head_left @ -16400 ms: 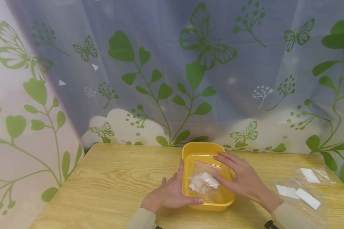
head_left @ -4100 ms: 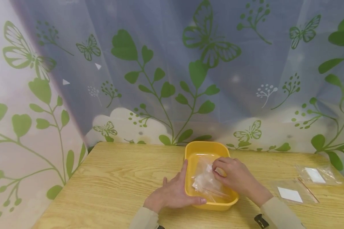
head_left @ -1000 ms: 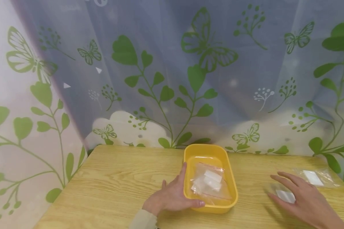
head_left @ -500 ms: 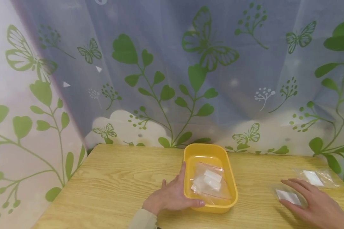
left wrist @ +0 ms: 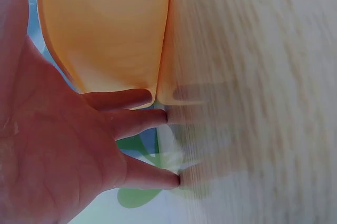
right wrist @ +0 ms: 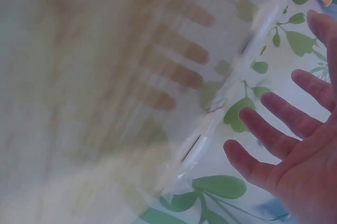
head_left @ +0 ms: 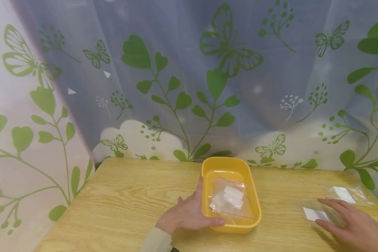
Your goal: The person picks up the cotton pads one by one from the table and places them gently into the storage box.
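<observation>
My left hand [head_left: 186, 217] rests against the left side of a yellow plastic tray [head_left: 236, 229], thumb at its front wall. Its straight, spread fingers show in the left wrist view, two beside the tray and their tips down at the table. Inside the tray lie clear zip bags [head_left: 231, 199] with white rectangular pieces, overlapping each other. On the right, my right hand [head_left: 357, 220] hovers over a clear zip bag holding a white rectangle [head_left: 313, 214], fingers spread and holding nothing. The right wrist view shows those fingers apart above the table surface.
Another clear bag with a white rectangle [head_left: 343, 194] lies farther back at the right, close behind my right fingers. The wood-grain table [head_left: 129, 196] ends at a hanging cloth [head_left: 176, 70] printed with leaves and butterflies.
Over the last second my right hand moves right above the near bag. Earlier it pinched a bag in the tray; one white piece at the right is gone from the table. Left hand stays.
</observation>
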Tool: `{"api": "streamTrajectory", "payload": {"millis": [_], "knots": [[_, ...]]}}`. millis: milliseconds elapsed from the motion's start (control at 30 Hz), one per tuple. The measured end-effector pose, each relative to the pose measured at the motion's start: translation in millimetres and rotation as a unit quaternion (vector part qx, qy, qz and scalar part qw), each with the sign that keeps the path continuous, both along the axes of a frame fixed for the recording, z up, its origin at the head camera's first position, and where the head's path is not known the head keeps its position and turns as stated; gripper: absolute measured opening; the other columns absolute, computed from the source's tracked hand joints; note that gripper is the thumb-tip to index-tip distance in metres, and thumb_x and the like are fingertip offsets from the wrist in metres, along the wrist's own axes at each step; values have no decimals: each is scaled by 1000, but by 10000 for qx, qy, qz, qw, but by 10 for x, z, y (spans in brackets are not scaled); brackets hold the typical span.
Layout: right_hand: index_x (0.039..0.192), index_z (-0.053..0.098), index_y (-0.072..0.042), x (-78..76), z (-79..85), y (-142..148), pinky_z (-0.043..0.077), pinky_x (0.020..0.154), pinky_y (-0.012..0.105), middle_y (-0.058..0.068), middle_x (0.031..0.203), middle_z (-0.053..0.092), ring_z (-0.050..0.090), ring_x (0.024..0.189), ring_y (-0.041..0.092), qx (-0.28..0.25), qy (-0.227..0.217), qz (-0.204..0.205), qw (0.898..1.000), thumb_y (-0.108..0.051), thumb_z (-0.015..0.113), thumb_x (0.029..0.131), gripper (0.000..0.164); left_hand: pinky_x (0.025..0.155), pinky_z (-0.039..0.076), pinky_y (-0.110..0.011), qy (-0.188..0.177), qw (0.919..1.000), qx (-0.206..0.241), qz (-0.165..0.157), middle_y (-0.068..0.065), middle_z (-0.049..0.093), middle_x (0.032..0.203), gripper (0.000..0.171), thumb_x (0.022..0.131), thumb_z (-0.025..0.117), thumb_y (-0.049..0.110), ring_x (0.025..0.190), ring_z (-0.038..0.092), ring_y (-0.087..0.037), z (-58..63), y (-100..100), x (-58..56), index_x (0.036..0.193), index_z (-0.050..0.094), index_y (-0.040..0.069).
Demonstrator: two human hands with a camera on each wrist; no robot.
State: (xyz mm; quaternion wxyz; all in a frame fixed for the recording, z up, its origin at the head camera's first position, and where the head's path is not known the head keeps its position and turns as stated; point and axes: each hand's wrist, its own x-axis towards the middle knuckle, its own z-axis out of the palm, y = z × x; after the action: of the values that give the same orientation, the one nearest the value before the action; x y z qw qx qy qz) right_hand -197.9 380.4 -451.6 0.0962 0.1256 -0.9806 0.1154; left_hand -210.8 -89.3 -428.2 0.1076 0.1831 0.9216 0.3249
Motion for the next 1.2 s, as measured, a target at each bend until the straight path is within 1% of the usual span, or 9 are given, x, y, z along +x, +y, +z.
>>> {"api": "streamTrajectory", "payload": {"millis": [233, 333, 467, 600, 700, 800, 867, 1000, 1200], "knots": [[131, 64, 1, -31, -11, 61, 56, 69, 59, 36, 122, 64, 68, 95, 45, 139, -247, -72, 9996, -46, 79, 87, 66, 117, 15, -80, -47, 9994, -355, 36, -14, 24, 169, 139, 78, 69, 79, 150, 38, -38, 40, 5, 0, 162, -21, 16], [132, 63, 2, -36, -18, 65, 56, 67, 57, 37, 123, 64, 70, 90, 39, 117, -389, -161, 9990, -49, 77, 89, 69, 117, 15, -79, -69, 9992, -392, 38, -13, 22, 170, 139, 78, 68, 79, 151, 37, -37, 59, 9, -2, 162, -20, 14], [133, 62, 4, -72, -11, 66, 56, 66, 55, 38, 124, 64, 70, 88, 36, -31, -616, -270, 9977, -51, 76, 89, 72, 117, 17, -79, -84, 9993, -360, 32, -12, 24, 170, 139, 77, 69, 79, 151, 37, -36, 66, 10, -6, 162, -20, 14], [131, 63, 6, -116, -12, 70, 56, 65, 51, 31, 113, 71, 70, 85, 32, -156, -740, -281, 9967, -49, 78, 87, 72, 116, 18, -79, -94, 9994, -325, 27, -12, 26, 170, 139, 77, 69, 79, 151, 38, -36, 56, 18, -17, 163, -20, 14], [131, 63, 6, -133, -23, 78, 54, 63, 40, 20, 106, 74, 66, 81, 20, -194, -836, -290, 9959, -49, 78, 87, 73, 117, 17, -79, -130, 9993, -346, 49, -12, 26, 169, 140, 77, 69, 79, 151, 38, -35, 49, 23, -20, 162, -20, 15], [131, 64, 4, -151, -37, 95, 47, 60, 29, 13, 104, 74, 55, 76, 4, -190, -885, -284, 9955, -50, 77, 88, 71, 118, 17, -78, -159, 9991, -388, 69, -12, 27, 169, 140, 76, 68, 80, 151, 38, -35, 41, 25, -23, 162, -20, 15], [130, 67, 1, -158, -54, 99, 39, 57, 24, 7, 104, 73, 46, 70, -1, -120, -880, -285, 9956, -52, 76, 88, 68, 118, 17, -78, -176, 9990, -399, 75, -13, 27, 169, 139, 77, 68, 80, 152, 37, -35, 37, 24, -24, 162, -20, 15], [125, 72, -8, -162, -99, 91, 29, 53, 24, -1, 100, 65, 35, 65, 0, 8, -804, -196, 9966, -52, 76, 88, 57, 118, 16, -79, -202, 9992, -346, 79, -14, 28, 169, 139, 77, 69, 79, 152, 37, -34, 36, 20, -20, 163, -20, 16], [118, 76, -12, -161, -114, 68, 25, 53, 24, -5, 90, 54, 32, 64, 1, 51, -786, -195, 9967, -49, 76, 89, 47, 117, 16, -79, -260, 9989, -372, 73, -17, 31, 167, 139, 77, 69, 80, 152, 37, -34, 33, 18, -6, 163, -19, 16]]}}
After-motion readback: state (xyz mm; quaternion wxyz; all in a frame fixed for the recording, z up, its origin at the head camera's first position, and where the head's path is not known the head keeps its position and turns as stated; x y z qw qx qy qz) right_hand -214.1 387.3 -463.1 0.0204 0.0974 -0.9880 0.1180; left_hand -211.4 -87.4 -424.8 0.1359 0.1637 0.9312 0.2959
